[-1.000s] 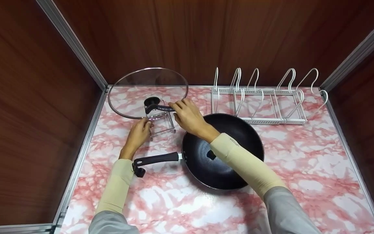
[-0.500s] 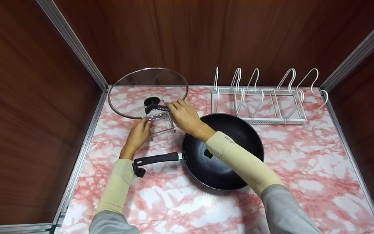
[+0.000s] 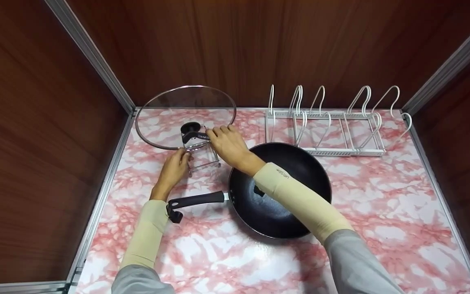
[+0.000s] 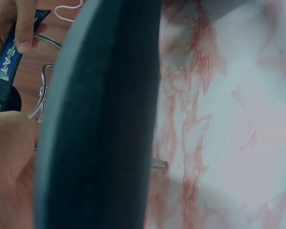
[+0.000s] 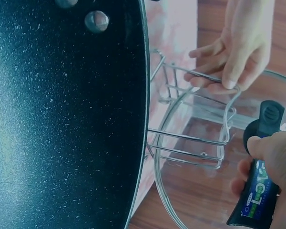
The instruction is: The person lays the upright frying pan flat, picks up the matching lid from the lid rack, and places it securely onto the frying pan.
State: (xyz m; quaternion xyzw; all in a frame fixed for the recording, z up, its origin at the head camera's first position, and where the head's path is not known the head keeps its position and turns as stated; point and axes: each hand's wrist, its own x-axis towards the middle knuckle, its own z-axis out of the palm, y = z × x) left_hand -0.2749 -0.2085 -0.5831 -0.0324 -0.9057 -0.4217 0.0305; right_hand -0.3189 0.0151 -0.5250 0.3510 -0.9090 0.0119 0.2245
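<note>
A large round glass lid (image 3: 186, 98) leans upright against a small silver wire rack (image 5: 186, 137). My right hand (image 3: 230, 148) grips the lid's black handle (image 3: 196, 135), its thumb and fingers on either side of the labelled bar (image 5: 260, 191) in the right wrist view. Pinched in my left hand (image 3: 174, 167) is the rack's top wire, seen well in the right wrist view. A black wok (image 3: 267, 216) lies below my right forearm, its long handle (image 3: 198, 199) pointing left; that handle (image 4: 100, 119) fills much of the left wrist view.
A white wire rack (image 3: 329, 152) with several upright loops stands at the back right. Wood-patterned panels (image 3: 239, 49) with metal edge rails (image 3: 96, 204) enclose the pink marbled table (image 3: 382, 228) on three sides.
My right hand has slid a little left along the lid handle, and the right forearm has shifted with it. The left hand, lid, rack and wok stay in place.
</note>
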